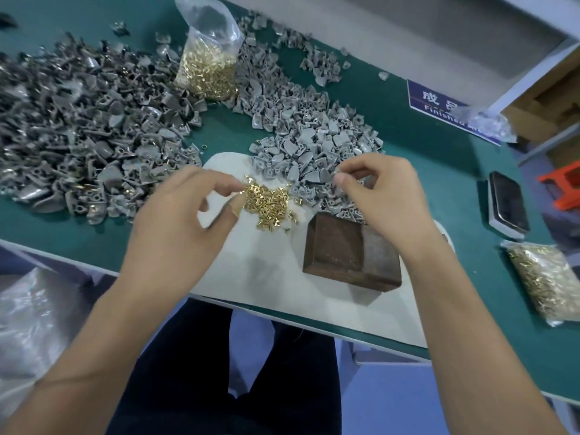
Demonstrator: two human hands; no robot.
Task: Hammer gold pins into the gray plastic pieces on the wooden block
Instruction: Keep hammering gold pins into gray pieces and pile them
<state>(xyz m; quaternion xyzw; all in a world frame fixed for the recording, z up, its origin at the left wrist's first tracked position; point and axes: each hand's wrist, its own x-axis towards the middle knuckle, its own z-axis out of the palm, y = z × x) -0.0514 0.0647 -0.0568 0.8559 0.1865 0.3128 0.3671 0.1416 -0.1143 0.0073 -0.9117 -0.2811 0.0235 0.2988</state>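
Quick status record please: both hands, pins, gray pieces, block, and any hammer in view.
left hand: fingers pinching at the loose gold pins on the white mat
right hand: fingers pinching a small item at the gray plastic pieces; item unclear
wooden block: on the mat, top bare
pin bags: one upright, one flat
hammer: not in view

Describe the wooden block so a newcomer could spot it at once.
Start at the green table and find the pale mat at its near edge. The wooden block sits on the mat's right part, just below the right hand. It is the only dark brown, square-edged thing there, unlike the gray plastic pieces and the loose gold pins beside it.
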